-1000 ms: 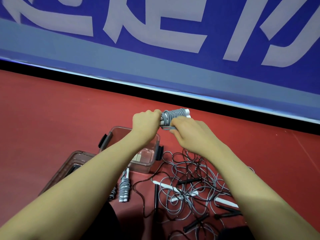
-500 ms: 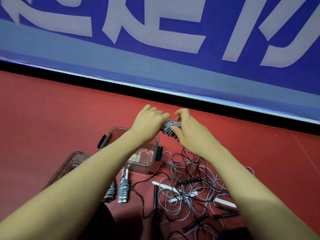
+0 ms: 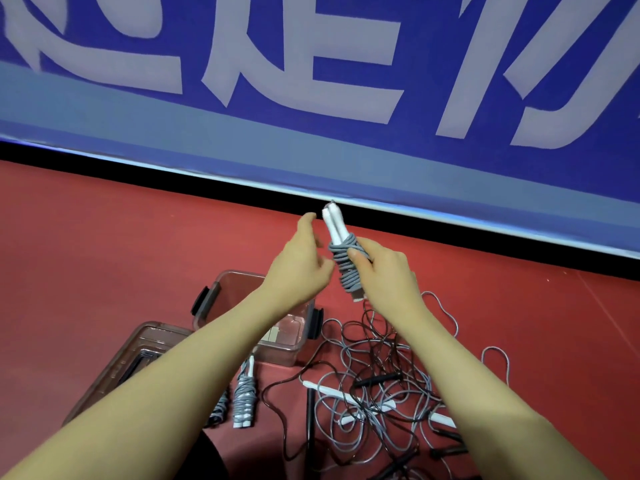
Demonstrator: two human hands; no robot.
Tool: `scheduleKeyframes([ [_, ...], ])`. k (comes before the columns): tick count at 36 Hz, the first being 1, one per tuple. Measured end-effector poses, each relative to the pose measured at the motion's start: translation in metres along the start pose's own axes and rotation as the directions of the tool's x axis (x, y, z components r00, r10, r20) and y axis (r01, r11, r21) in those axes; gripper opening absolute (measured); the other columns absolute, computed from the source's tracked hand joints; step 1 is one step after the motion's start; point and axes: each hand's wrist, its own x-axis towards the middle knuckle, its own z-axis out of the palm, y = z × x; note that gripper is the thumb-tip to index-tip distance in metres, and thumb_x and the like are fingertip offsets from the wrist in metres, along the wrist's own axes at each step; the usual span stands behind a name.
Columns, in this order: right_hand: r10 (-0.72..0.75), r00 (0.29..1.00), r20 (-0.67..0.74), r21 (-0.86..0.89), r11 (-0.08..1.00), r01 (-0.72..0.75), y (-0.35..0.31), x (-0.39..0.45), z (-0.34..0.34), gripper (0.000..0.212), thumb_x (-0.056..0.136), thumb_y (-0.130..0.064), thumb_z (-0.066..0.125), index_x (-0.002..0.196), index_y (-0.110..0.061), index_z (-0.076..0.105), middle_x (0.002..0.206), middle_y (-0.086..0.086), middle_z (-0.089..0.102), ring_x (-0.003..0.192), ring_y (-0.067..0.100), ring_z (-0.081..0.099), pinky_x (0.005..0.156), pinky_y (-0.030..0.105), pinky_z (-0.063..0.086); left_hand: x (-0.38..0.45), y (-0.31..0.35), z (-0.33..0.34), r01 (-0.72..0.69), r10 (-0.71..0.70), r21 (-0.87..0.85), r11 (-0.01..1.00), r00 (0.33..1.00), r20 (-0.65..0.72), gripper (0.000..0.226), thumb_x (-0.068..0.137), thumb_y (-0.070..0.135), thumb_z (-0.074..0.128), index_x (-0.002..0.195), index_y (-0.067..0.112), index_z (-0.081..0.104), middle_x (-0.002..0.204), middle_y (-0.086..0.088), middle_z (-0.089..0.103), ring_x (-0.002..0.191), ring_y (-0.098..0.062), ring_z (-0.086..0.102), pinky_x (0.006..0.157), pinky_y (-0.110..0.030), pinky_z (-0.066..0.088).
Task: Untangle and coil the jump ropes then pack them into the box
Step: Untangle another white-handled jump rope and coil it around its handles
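Observation:
My right hand (image 3: 384, 271) grips a coiled jump rope (image 3: 341, 251), grey cord wound round its two white handles, held upright above the floor. My left hand (image 3: 301, 265) hovers just left of it with fingers relaxed, holding nothing. Below my left arm stands the clear plastic box (image 3: 221, 289) with black latches. Two coiled grey ropes (image 3: 244, 398) lie on the red floor in front of the box, one partly hidden by my left arm. A tangle of grey and black ropes (image 3: 377, 386) with white and black handles spreads to the right.
The box lid (image 3: 138, 355) lies flat to the left of the box. A blue banner wall (image 3: 311, 98) with white lettering runs across the back above a black strip. The red floor (image 3: 104, 237) spreads left and right.
The coiled rope has turned from lying sideways between both hands to standing upright in my right hand. My left hand has let go of it and opened.

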Motion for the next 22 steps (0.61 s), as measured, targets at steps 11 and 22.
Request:
scheduleKeyframes([
  [11, 0.09, 0.996, 0.001, 0.531, 0.844, -0.077, 0.002, 0.008, 0.001, 0.022, 0.092, -0.017, 0.058, 0.109, -0.016, 0.072, 0.071, -0.013, 0.071, 0.064, -0.009, 0.054, 0.058, 0.008, 0.039, -0.007, 0.007, 0.012, -0.123, 0.118, 0.04, 0.992, 0.987, 0.112, 0.074, 0.076, 0.035, 0.065, 0.136, 0.024, 0.024, 0.115, -0.002, 0.047, 0.091, -0.028, 0.058, 0.072, -0.044, 0.052],
  [22, -0.045, 0.995, 0.089, 0.396, 0.918, 0.007, 0.005, 0.01, -0.003, 0.021, 0.094, -0.025, 0.056, 0.103, -0.02, 0.074, 0.048, 0.0, 0.03, 0.051, 0.006, 0.023, 0.051, 0.022, 0.025, -0.002, 0.006, 0.009, -0.06, 0.069, 0.194, 0.979, 0.997, -0.036, 0.081, 0.066, 0.009, 0.056, 0.14, 0.023, 0.026, 0.116, -0.001, 0.036, 0.089, -0.028, 0.035, 0.077, -0.042, 0.042],
])
